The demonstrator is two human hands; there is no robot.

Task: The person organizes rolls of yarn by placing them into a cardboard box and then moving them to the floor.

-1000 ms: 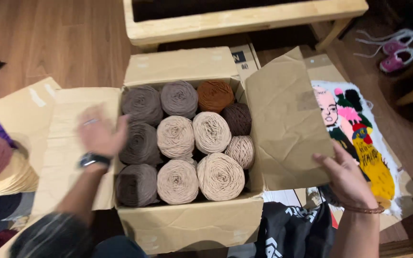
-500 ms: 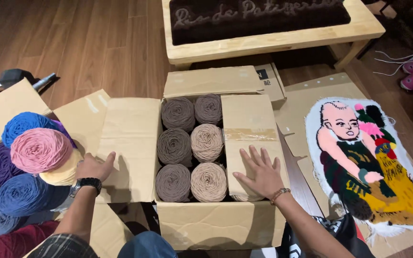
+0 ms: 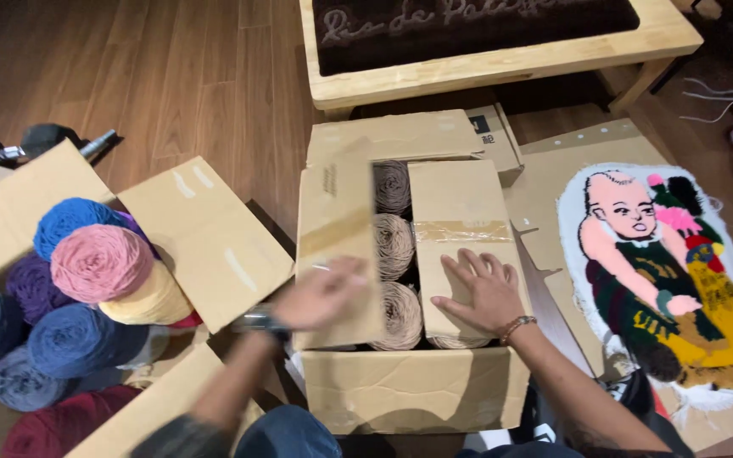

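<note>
Flaps | my left hand [image 3: 326,293] flat on left flap [image 3: 337,246], right hand [image 3: 485,293] spread on right flap [image 3: 460,229] | yarn [image 3: 394,246] at 12 o'clock between them

Brightness: the scene was evenly and softly lit, warm in tone; no single source could be placed.
Shadows: soft, dark shadow was seen beneath the wooden table [image 3: 502,72] and inside the cardboard box [image 3: 409,386].
Glare: faint sheen was noted on the wood floor [image 3: 197,76] and on the tape strip [image 3: 460,231].
Blur: the left hand [image 3: 320,293] was smeared by motion; the right hand [image 3: 481,293] was rendered sharper.
Edges: mild wide-angle bending was observed, and the upper right corner was dim.
</note>
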